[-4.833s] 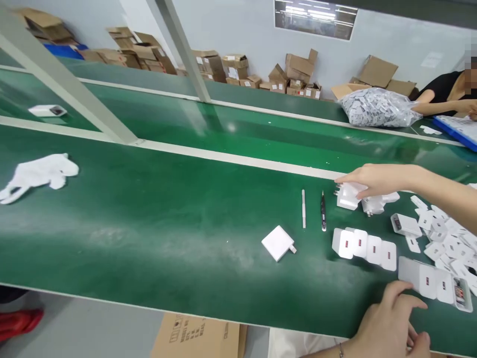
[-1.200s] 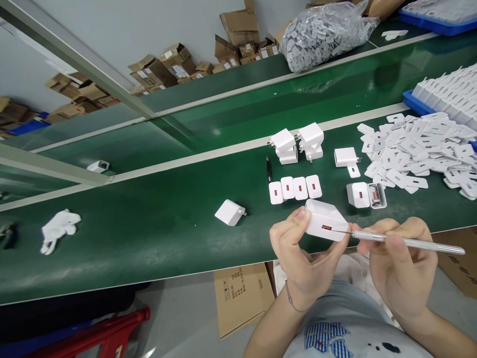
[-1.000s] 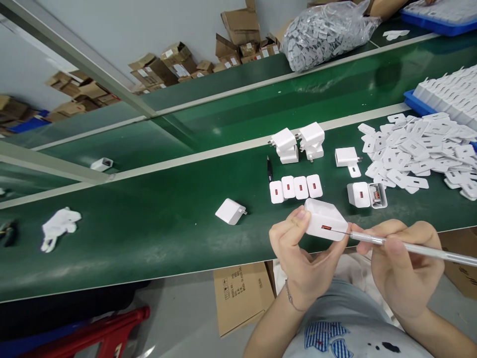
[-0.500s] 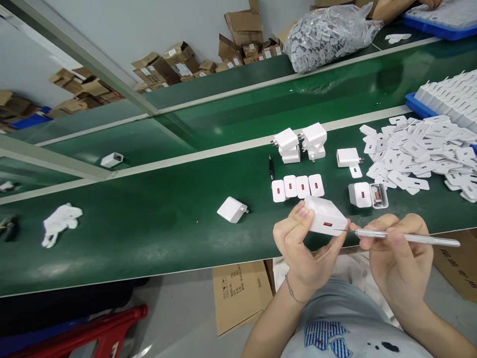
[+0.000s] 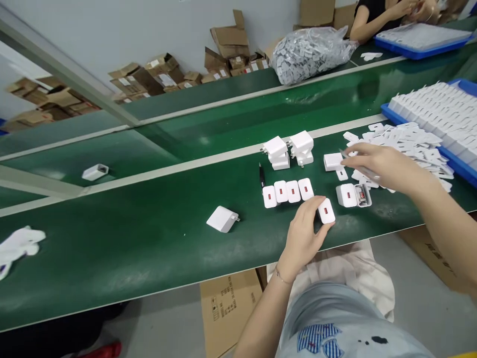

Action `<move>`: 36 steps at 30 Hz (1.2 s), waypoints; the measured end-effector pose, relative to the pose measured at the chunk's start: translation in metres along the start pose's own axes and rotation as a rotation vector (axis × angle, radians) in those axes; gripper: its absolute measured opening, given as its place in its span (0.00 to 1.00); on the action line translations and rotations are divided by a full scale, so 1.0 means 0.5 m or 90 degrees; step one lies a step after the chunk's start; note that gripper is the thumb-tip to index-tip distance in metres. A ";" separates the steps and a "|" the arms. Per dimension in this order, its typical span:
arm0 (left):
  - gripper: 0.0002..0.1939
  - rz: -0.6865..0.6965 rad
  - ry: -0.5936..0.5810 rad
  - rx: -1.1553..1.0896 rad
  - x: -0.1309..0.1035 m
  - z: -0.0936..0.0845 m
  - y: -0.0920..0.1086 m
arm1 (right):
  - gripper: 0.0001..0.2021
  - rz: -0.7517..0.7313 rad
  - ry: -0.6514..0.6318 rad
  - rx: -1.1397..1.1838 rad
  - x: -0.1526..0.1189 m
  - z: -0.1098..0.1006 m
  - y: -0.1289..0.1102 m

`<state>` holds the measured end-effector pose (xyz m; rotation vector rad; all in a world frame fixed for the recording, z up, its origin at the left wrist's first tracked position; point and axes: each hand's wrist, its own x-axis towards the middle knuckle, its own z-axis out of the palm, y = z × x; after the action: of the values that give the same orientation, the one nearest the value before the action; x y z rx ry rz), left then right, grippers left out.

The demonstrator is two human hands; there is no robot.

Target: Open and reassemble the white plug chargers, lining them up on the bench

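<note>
My left hand [image 5: 303, 231] grips a white USB charger [image 5: 327, 212] by its sides, its red port facing up, low at the table. My right hand [image 5: 383, 166] is closed around a slim craft knife [image 5: 369, 172], partly hidden by the fingers and blurred. It is over the near edge of a pile of white cover plates [image 5: 413, 144], beside a charger lying on its side [image 5: 333, 161]. Left of the held charger is a row of several upright chargers [image 5: 292, 191]. To its right stand a charger [image 5: 346, 195] and an open charger housing [image 5: 362, 196] showing its inner parts.
Two stacks of chargers [image 5: 278, 152] stand behind the row, near a black pen [image 5: 261, 175]. One charger [image 5: 222, 219] lies alone to the left. A blue tray [image 5: 389, 113] of white parts is at right. Across the bench are a filled plastic bag [image 5: 313, 54] and another person's arm [image 5: 363, 30].
My left hand has lowered the charger toward the table, beside the row. My right hand has drawn the knife away from its port and moved up toward the cover plates.
</note>
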<state>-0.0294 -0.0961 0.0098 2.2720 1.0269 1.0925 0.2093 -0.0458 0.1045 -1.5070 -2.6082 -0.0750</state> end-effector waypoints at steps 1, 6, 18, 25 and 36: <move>0.24 0.004 -0.017 -0.010 0.007 0.009 0.000 | 0.21 -0.009 -0.047 -0.085 0.036 -0.001 0.000; 0.24 -0.025 -0.076 -0.001 0.030 0.020 0.014 | 0.17 -0.120 -0.152 -0.210 0.171 0.043 -0.028; 0.26 0.086 -0.054 0.197 0.051 -0.001 0.041 | 0.17 0.042 -0.161 0.032 0.037 -0.026 0.081; 0.37 -0.135 0.040 0.325 0.058 -0.163 -0.041 | 0.36 -0.064 -0.059 0.135 -0.090 0.040 0.002; 0.25 -0.155 -0.272 0.208 0.100 -0.176 -0.111 | 0.20 -0.091 -0.014 0.139 0.014 0.074 -0.077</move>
<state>-0.1026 -0.0176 0.0523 2.3941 1.3204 0.3357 0.1694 -0.0549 0.0695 -1.2560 -2.6364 0.2078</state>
